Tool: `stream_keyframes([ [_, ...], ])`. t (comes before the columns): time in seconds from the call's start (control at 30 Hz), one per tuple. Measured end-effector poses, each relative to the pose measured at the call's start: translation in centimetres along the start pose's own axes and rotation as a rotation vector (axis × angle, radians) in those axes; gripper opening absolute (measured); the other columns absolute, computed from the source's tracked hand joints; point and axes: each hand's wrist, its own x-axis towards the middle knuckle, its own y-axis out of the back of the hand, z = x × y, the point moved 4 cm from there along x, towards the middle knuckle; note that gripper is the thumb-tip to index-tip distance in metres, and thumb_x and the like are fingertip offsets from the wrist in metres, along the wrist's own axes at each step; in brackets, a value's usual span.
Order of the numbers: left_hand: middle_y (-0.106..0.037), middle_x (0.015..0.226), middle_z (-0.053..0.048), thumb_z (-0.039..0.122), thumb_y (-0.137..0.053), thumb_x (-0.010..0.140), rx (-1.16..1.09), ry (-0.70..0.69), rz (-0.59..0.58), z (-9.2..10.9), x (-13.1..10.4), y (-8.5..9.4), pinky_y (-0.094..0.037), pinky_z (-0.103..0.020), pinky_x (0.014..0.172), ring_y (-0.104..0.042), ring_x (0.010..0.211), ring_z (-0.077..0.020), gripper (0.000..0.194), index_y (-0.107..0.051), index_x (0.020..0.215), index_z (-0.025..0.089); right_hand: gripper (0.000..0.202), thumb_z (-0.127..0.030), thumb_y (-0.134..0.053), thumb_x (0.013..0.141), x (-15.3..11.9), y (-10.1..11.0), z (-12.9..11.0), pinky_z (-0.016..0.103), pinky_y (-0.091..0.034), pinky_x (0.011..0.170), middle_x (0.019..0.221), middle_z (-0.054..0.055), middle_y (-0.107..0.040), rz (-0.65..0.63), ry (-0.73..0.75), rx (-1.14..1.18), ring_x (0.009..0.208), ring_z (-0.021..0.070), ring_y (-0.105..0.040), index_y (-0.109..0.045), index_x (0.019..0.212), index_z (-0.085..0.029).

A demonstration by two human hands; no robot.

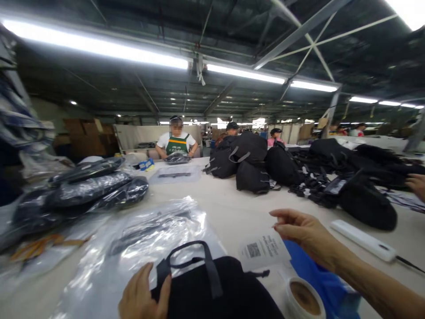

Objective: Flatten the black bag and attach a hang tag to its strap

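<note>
A black fabric bag (226,292) with a grey loop handle (212,270) lies at the near edge of the table. My left hand (141,294) grips its left corner between thumb and fingers. Over the table to the right, my right hand (299,228) has bent fingers, with a small gap between forefinger and thumb. Just below those fingertips is a pale label (264,249) with a square printed code; whether they touch is unclear. Beneath my right forearm stand a blue dispenser (310,277) and a label roll (305,297).
Clear plastic bags (159,226) lie left of the bag. Wrapped black goods (89,186) are stacked farther left. Black bags (249,155) are heaped across the table. A white handheld device (363,239) with a cable lies right. A co-worker in a green apron (177,146) stands opposite.
</note>
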Motion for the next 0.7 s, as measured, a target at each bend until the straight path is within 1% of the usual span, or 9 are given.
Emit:
stream_keyframes([
  [0.1, -0.064, 0.105, -0.015, 0.040, -0.058, 0.080, -0.132, -0.040, 0.043, 2.1, 0.2, 1.4, -0.046, -0.044, 0.090, -0.058, 0.100, -0.0296, 0.038, -0.061, 0.106, 0.014, 0.037, -0.022, -0.078, 0.044, -0.4, -3.9, 1.6, 0.024, -0.048, 0.055, 0.061, -0.004, -0.059, -0.092, -0.080, 0.110, 0.054, 0.0108, -0.056, -0.069, 0.080, -0.017],
  [0.17, -0.064, 0.103, -0.009, 0.036, -0.059, 0.080, -0.433, 0.078, -0.161, 3.8, 0.2, 1.2, -0.048, -0.038, 0.088, -0.060, 0.095, -0.0242, 0.027, -0.064, 0.100, 0.019, 0.038, -0.022, -0.078, 0.043, -0.7, -6.2, 2.3, 0.025, -0.049, 0.056, 0.060, -0.004, -0.059, -0.111, -0.107, 0.153, 0.055, 0.0117, -0.057, -0.069, 0.079, -0.017],
  [0.27, -0.067, 0.096, -0.006, 0.041, -0.067, 0.073, -0.984, 0.355, -0.584, 6.6, -0.4, -0.3, -0.050, -0.032, 0.073, -0.060, 0.074, -0.0186, 0.035, -0.066, 0.101, 0.020, 0.040, -0.025, -0.080, 0.042, -1.2, -9.1, 3.2, 0.027, -0.050, 0.057, 0.059, -0.004, -0.059, -0.096, -0.116, 0.188, 0.056, 0.0133, -0.058, -0.068, 0.079, -0.017],
  [0.33, -0.068, 0.092, -0.007, 0.044, -0.074, 0.066, -1.323, 0.487, -0.824, 8.4, -1.1, -1.1, -0.049, -0.027, 0.064, -0.061, 0.074, -0.0187, 0.046, -0.067, 0.103, 0.017, 0.041, -0.028, -0.081, 0.043, -1.6, -10.8, 3.9, 0.028, -0.050, 0.057, 0.060, -0.004, -0.058, -0.081, -0.087, 0.193, 0.057, 0.0139, -0.058, -0.067, 0.080, -0.017],
  [0.4, -0.068, 0.097, -0.010, 0.043, -0.079, 0.060, -1.547, 0.571, -0.968, 9.5, -1.7, -1.8, -0.047, -0.022, 0.057, -0.062, 0.086, -0.0230, 0.053, -0.068, 0.104, 0.016, 0.042, -0.032, -0.080, 0.045, -2.0, -12.4, 4.7, 0.027, -0.050, 0.058, 0.062, -0.004, -0.058, -0.059, -0.047, 0.192, 0.058, 0.0136, -0.058, -0.066, 0.081, -0.017],
  [0.5, -0.064, 0.113, -0.014, 0.040, -0.084, 0.054, -1.712, 0.685, -1.059, 10.1, -2.7, -2.6, -0.047, -0.018, 0.050, -0.057, 0.108, -0.0307, 0.060, -0.066, 0.107, 0.017, 0.043, -0.036, -0.079, 0.047, -2.4, -14.7, 6.2, 0.026, -0.050, 0.060, 0.065, -0.003, -0.058, -0.018, -0.011, 0.181, 0.062, 0.0136, -0.058, -0.065, 0.084, -0.018],
  [0.57, -0.064, 0.113, -0.016, 0.041, -0.084, 0.054, -1.764, 0.769, -1.049, 10.1, -3.1, -3.0, -0.048, -0.018, 0.046, -0.058, 0.108, -0.0315, 0.063, -0.065, 0.107, 0.015, 0.042, -0.038, -0.077, 0.051, -2.6, -15.8, 7.0, 0.026, -0.051, 0.060, 0.067, -0.003, -0.059, -0.003, 0.039, 0.134, 0.064, 0.0146, -0.059, -0.065, 0.087, -0.018],
  [0.63, -0.070, 0.086, -0.015, 0.045, -0.083, 0.055, -1.746, 0.849, -1.020, 9.8, -3.3, -3.1, -0.043, -0.015, 0.037, -0.068, 0.077, -0.0240, 0.058, -0.065, 0.098, 0.010, 0.038, -0.039, -0.073, 0.058, -2.7, -16.3, 7.3, 0.027, -0.052, 0.060, 0.068, -0.002, -0.059, 0.019, 0.157, 0.051, 0.064, 0.0157, -0.061, -0.065, 0.089, -0.019],
  [0.7, -0.062, 0.053, -0.004, 0.049, -0.079, 0.058, -1.662, 0.893, -0.978, 9.2, -3.1, -2.9, -0.031, -0.013, 0.028, -0.056, 0.041, -0.0111, 0.049, -0.063, 0.082, 0.009, 0.031, -0.037, -0.068, 0.067, -2.7, -16.0, 6.8, 0.029, -0.054, 0.062, 0.070, -0.001, -0.060, 0.061, 0.358, -0.063, 0.065, 0.0162, -0.061, -0.064, 0.092, -0.020],
])
